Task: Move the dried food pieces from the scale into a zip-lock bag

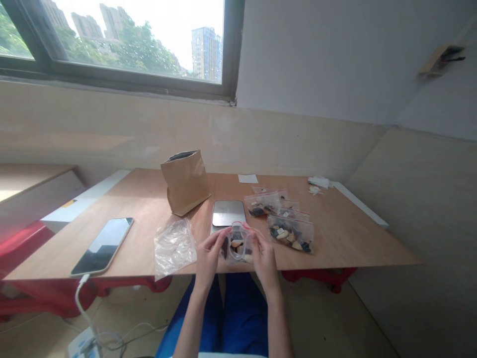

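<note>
At the table's front edge, my left hand [209, 253] and my right hand [264, 251] pinch the two sides of a clear zip bag [237, 247]. The bag's mouth gapes between them, showing dark and tan pieces inside. Red zip line runs along its top edge. Just behind the bag sits a small scale [228, 213] with a silver plate, its front partly hidden by the bag and my fingers. Left of my left hand lies a crumpled stack of clear plastic bags [174, 247]. To the right are several filled zip bags [291, 232] with dark and pale pieces.
An upright brown paper pouch [186, 183] stands behind the scale to the left. A phone [103, 246] with a white cable [81, 293] lies at the table's left. White paper [248, 178] and some white scraps [319, 183] lie at the back. Red stools [322, 276] stand underneath.
</note>
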Action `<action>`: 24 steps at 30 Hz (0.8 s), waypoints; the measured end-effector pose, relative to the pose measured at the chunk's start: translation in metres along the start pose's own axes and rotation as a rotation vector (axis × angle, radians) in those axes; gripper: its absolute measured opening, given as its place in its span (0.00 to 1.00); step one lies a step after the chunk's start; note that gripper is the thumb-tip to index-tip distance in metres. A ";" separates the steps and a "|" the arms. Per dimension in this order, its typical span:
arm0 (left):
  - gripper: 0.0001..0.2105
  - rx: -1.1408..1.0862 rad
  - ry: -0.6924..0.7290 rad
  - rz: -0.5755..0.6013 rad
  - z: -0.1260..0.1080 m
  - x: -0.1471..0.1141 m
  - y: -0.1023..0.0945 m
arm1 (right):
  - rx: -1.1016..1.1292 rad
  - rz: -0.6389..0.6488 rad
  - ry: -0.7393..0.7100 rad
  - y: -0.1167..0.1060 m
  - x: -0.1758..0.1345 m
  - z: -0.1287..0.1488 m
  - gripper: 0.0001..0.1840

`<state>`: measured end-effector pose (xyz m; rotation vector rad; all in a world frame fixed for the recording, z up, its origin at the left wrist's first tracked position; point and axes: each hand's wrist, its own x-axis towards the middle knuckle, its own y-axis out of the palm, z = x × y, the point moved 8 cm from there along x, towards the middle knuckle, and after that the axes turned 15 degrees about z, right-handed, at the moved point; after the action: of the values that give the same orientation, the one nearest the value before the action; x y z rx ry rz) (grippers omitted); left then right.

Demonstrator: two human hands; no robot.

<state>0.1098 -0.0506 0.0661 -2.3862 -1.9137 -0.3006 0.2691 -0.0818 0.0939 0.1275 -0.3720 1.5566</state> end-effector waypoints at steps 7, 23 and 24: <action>0.17 0.000 0.002 -0.354 -0.004 -0.021 -0.034 | -0.040 -0.233 0.058 -0.021 -0.012 -0.009 0.25; 0.16 0.103 -0.008 -0.213 -0.018 -0.024 -0.037 | -0.010 -0.244 0.093 -0.020 -0.015 -0.017 0.23; 0.16 0.127 -0.004 -0.189 -0.021 -0.024 -0.034 | -0.035 -0.236 0.085 -0.017 -0.015 -0.015 0.23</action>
<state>0.0699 -0.0696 0.0794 -2.1339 -2.0958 -0.1779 0.2890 -0.0914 0.0780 0.0745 -0.3057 1.3170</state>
